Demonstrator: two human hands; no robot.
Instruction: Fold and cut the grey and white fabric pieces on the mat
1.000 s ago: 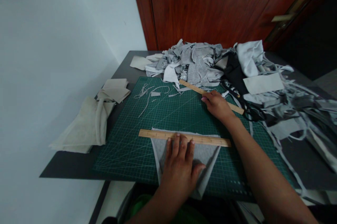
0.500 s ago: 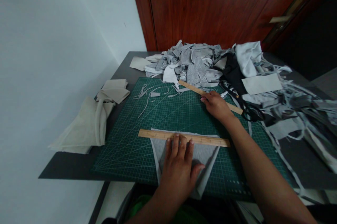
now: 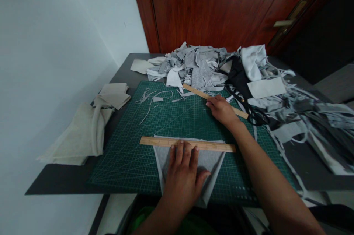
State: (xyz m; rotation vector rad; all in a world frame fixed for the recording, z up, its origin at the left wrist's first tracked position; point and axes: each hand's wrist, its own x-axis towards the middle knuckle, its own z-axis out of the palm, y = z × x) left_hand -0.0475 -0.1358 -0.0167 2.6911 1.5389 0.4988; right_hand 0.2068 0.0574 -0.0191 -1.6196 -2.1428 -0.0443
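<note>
My left hand (image 3: pixel 181 174) lies flat on a piece of grey fabric (image 3: pixel 206 159), fingers stretched out and fingertips pressing on a wooden ruler (image 3: pixel 155 141). That ruler crosses the fabric just below its far edge. Farther off, my right hand (image 3: pixel 221 109) is closed over the middle of a second wooden ruler (image 3: pixel 195 91), which lies slanted near the fabric scraps. Its fingers are curled and partly hidden. Both rulers and the fabric rest on a green cutting mat (image 3: pixel 177 122). The fabric's near end narrows toward the table's front edge.
A heap of grey scraps (image 3: pixel 201 74) covers the back, with strips (image 3: pixel 329 117) spilling right. Black-handled scissors (image 3: pixel 258 116) lie beside the far ruler. Loose threads (image 3: pixel 148 111) are on the mat. Folded cream cloth (image 3: pixel 83 132) sits left by the wall (image 3: pixel 55 62); behind is a door (image 3: pixel 204 10).
The whole view has shifted slightly, so things appear a little farther left. Both hands keep their places on the rulers.
</note>
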